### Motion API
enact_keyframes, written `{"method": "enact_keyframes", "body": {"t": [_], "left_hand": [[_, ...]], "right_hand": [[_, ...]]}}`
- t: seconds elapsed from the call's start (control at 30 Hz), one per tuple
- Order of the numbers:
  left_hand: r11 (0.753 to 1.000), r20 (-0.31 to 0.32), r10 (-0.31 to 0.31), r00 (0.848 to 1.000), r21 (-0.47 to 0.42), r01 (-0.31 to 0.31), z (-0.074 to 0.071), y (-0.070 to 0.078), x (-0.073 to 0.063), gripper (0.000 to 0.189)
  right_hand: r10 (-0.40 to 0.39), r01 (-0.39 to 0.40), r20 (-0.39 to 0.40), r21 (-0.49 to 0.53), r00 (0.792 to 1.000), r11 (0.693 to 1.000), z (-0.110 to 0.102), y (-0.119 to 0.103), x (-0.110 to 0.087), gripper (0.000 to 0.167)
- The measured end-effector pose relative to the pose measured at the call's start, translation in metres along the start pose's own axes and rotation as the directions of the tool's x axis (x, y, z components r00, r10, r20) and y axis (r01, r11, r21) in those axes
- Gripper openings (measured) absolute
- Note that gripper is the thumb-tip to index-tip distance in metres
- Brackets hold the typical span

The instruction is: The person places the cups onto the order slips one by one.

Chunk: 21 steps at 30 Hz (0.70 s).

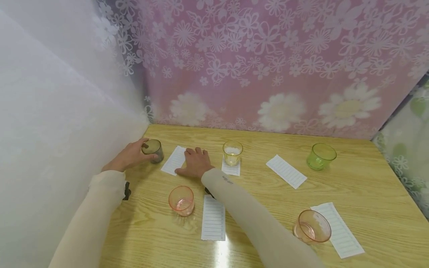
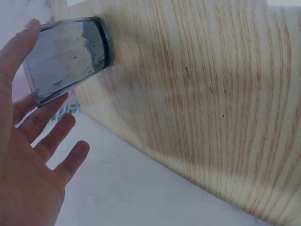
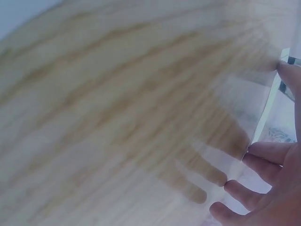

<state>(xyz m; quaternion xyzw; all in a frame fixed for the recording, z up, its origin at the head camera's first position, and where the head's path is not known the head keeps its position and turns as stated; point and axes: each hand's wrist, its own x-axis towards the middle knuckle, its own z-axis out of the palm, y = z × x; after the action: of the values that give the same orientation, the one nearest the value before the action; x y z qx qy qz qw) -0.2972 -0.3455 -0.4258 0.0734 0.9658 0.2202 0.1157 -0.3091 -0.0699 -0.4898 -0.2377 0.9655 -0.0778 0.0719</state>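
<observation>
My left hand [image 1: 129, 156] grips a dark grey see-through cup [image 1: 158, 153] near its rim, thumb on one side and forefinger on the other. In the left wrist view this cup [image 2: 70, 56] touches the table with its base, and the remaining fingers are spread below. To the right of it lies a lined paper slip [image 1: 174, 160]. My right hand [image 1: 197, 163] touches that slip's right edge with fingers and thumb spread wide. The right wrist view shows the slip [image 3: 269, 106] as a thin white edge between thumb and forefinger.
A yellow cup [image 1: 232, 150] stands on a slip behind my right hand. Pink cups [image 1: 181, 201] [image 1: 311, 227] and a green cup [image 1: 320, 157] stand around. Other slips [image 1: 213, 219] [image 1: 286, 172] [image 1: 342, 232] lie on the wooden table [image 1: 261, 201]. Curtains [image 1: 268, 74] border it.
</observation>
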Motion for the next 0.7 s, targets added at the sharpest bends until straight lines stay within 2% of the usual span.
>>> {"method": "enact_keyframes", "body": {"t": [0.1, 0.33, 0.43, 0.7], "left_hand": [[1.0, -0.002, -0.003, 1.0, -0.025, 0.003, 0.001, -0.002, 0.0, 0.103], [0.989, -0.008, -0.035, 0.999, -0.147, 0.033, 0.002, -0.006, -0.003, 0.101], [0.987, -0.016, -0.037, 0.999, -0.157, 0.034, 0.001, -0.003, -0.003, 0.1], [0.989, -0.015, 0.009, 1.0, -0.147, -0.011, 0.001, 0.012, 0.007, 0.103]], "right_hand": [[0.01, -0.01, 0.008, -0.005, 1.0, 1.0, -0.001, 0.0, 0.0, 0.093], [-0.002, 0.002, 0.031, 0.0, 1.0, 1.0, -0.003, 0.006, -0.001, 0.092], [-0.01, 0.01, 0.053, -0.004, 0.999, 1.0, -0.005, 0.01, -0.002, 0.091], [-0.031, 0.029, 0.111, 0.015, 0.993, 0.999, -0.014, 0.02, -0.009, 0.095]]}}
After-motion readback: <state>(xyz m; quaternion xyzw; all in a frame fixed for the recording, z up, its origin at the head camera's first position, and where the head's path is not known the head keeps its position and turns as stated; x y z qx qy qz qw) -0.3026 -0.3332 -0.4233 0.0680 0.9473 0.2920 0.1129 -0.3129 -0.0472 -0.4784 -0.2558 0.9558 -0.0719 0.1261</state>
